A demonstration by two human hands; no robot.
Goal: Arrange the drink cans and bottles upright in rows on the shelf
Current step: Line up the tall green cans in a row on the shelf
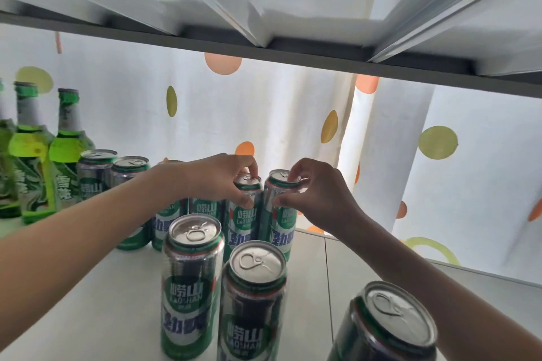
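Two bare forearms are in view, one from the lower left and one from the lower right. No sleeve or cuff shows on either arm up to the frame edges. No watch, bracelet or band shows at either wrist. The left hand (225, 177) is uncovered, with no glove, and no ring can be made out on its fingers. The right hand (315, 198) is likewise ungloved, and its visible fingers look free of rings. The nails on both hands look short and plain, though they are too small and shaded to be sure.
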